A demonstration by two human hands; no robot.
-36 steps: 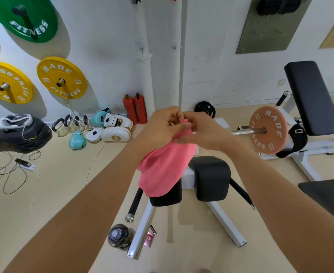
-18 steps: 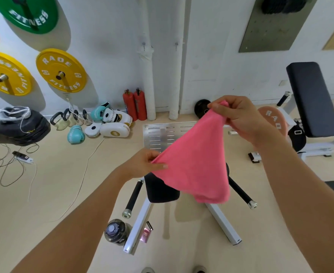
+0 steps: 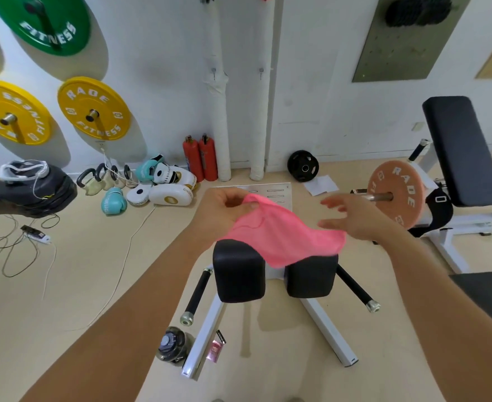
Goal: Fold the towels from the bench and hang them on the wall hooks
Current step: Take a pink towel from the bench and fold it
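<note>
A pink towel (image 3: 279, 236) hangs in the air in front of me, above the two black pads of a white-framed bench (image 3: 239, 271). My left hand (image 3: 224, 210) pinches the towel's upper left corner between thumb and fingers. My right hand (image 3: 355, 216) hovers at the towel's right edge with fingers spread and straight; it is blurred and holds nothing. Two small wall hooks (image 3: 214, 71) sit on the white wall, high up beside the wrapped pipes.
Yellow and green weight plates (image 3: 94, 110) hang on the left wall. Boxing gloves and pads (image 3: 163, 184), two red extinguishers (image 3: 200, 158) and cables lie on the floor. A bottle (image 3: 172, 345) stands by the bench leg. A loaded machine (image 3: 395, 194) stands at the right.
My right hand has let go of the towel's raised corner and dropped to the right edge with open fingers. My left hand has risen, and the towel now drapes lower and wider.
</note>
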